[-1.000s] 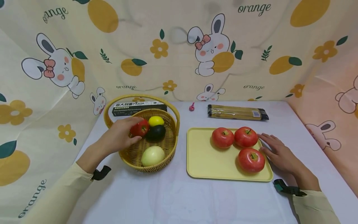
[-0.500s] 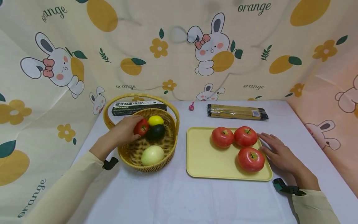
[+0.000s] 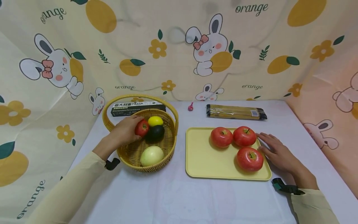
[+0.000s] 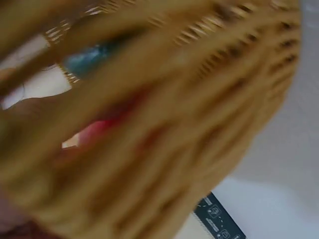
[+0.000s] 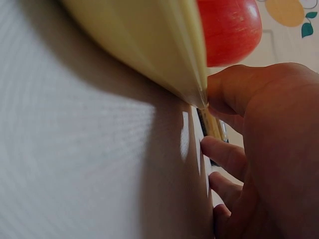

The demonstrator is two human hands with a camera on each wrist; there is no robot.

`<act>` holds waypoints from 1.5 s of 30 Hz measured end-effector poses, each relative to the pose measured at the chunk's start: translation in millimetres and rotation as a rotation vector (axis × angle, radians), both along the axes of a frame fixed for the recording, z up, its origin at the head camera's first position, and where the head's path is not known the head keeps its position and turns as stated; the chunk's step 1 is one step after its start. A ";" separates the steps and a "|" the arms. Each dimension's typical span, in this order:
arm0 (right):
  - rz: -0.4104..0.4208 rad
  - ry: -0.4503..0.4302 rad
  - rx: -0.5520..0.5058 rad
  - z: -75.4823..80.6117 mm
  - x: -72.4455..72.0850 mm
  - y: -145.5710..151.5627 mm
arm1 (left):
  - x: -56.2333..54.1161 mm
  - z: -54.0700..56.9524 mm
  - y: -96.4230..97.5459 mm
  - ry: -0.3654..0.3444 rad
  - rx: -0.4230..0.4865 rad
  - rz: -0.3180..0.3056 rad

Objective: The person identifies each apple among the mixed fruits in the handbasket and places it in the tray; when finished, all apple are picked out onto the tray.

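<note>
My left hand (image 3: 126, 130) reaches into the yellow wicker basket (image 3: 132, 154) and holds a red apple (image 3: 142, 128), fingers behind it and thumb in front. Beside that apple lie a yellow lemon (image 3: 155, 121) and a dark green oval fruit (image 3: 155, 133). A pale green, melon-like fruit (image 3: 152, 156) sits at the front of the basket. The blurred basket wall (image 4: 189, 99) hides most of the left hand in its wrist view. My right hand (image 3: 279, 152) rests at the right edge of a yellow tray (image 3: 207, 165), its thumb touching the rim. Three larger red apples (image 3: 250, 159) sit on the tray.
Behind the basket lies a black pasta box (image 3: 120, 110), partly hidden by the handle (image 3: 176, 116). A pack of noodles (image 3: 236, 112) lies behind the tray. A small pink object (image 3: 190, 107) is near the patterned backdrop (image 3: 156, 71).
My left hand and the apple in it have moved slightly right, towards the dark green fruit, with the forearm following. My right hand stays at the tray's edge.
</note>
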State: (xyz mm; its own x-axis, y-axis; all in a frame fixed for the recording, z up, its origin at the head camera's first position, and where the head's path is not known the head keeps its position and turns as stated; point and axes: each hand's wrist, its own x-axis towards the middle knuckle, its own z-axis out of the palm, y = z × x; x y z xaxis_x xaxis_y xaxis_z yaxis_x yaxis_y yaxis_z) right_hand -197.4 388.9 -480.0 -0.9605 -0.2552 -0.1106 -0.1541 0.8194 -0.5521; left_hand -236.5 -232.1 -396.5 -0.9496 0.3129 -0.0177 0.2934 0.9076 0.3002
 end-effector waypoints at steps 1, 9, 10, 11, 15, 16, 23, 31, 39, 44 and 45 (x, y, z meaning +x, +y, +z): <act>0.001 0.003 0.000 -0.2 -0.2 0.0 | 1.5 2.1 0.0 0.003 0.024 0.009; -0.003 -0.003 -0.003 0.1 -0.6 -0.9 | 24.4 20.1 0.5 0.005 0.289 0.026; -0.004 -0.003 -0.003 0.2 -0.5 -1.0 | 28.5 21.9 1.4 0.005 0.316 0.023; -0.005 -0.003 -0.003 0.1 -0.5 -1.0 | 32.4 23.5 2.4 0.004 0.342 0.021; -0.002 0.003 -0.003 -0.1 0.5 -1.3 | 46.7 29.8 7.0 -0.014 0.473 -0.009; -0.002 0.003 -0.001 0.0 0.6 -1.2 | 49.9 31.2 8.6 -0.023 0.506 -0.021; -0.005 0.003 0.003 0.2 1.9 -0.7 | 67.7 36.7 23.9 -0.092 0.676 -0.133; -0.005 -0.002 0.003 1.8 1.2 -2.6 | 77.2 32.1 54.3 -0.122 0.714 -0.247; -0.007 0.010 0.009 0.7 1.8 -1.9 | 77.0 18.1 94.4 -0.178 0.746 -0.323; -0.010 0.004 0.004 0.3 1.5 -1.6 | 74.6 8.9 123.6 -0.205 0.772 -0.383; -0.010 0.002 0.003 0.3 1.4 -1.5 | 73.8 6.4 129.5 -0.216 0.779 -0.394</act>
